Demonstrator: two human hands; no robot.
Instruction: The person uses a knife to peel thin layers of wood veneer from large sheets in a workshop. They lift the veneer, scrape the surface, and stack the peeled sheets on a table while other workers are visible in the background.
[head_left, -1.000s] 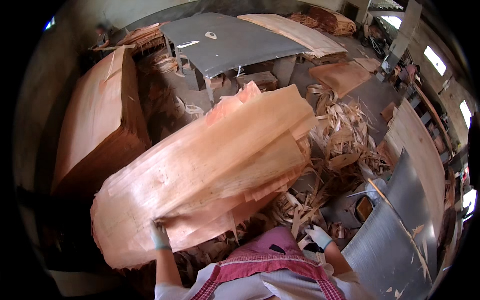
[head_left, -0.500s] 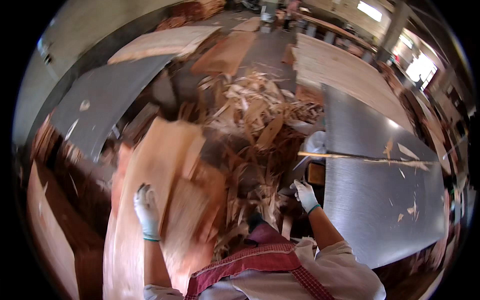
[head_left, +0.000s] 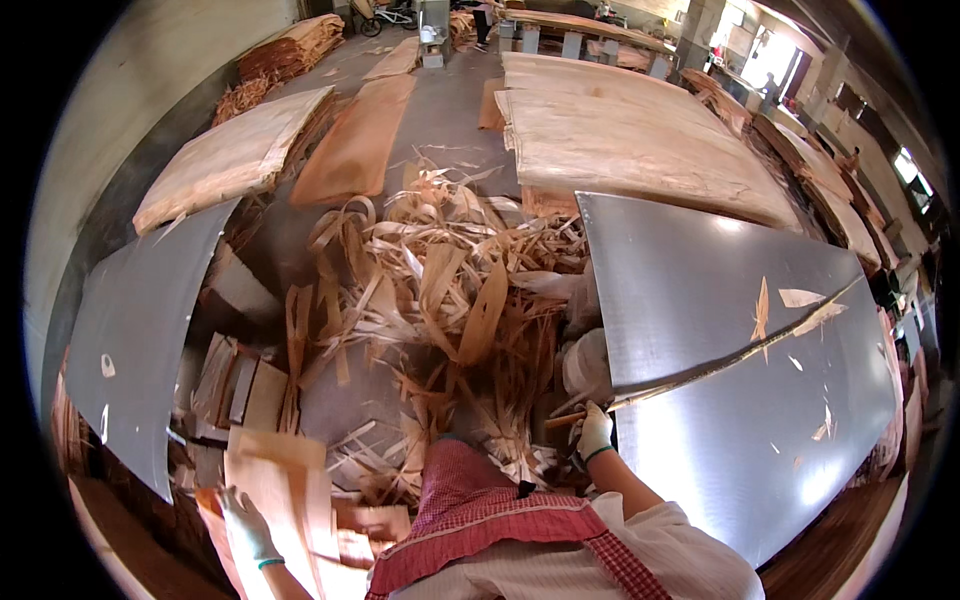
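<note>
Likely stiff, the stick [head_left: 720,360] is suitably gripped near one end by the right hand [head_left: 596,430]. Fragile-looking veneer [head_left: 282,475] is overlain by the open left hand [head_left: 247,528].

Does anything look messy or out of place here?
Yes: torn wood strips lie tangled on the floor between the left tabletop and right tabletop, unlike the flat stacked sheets beyond. Loose scraps litter the right tabletop, around the stick the right hand holds.
</note>
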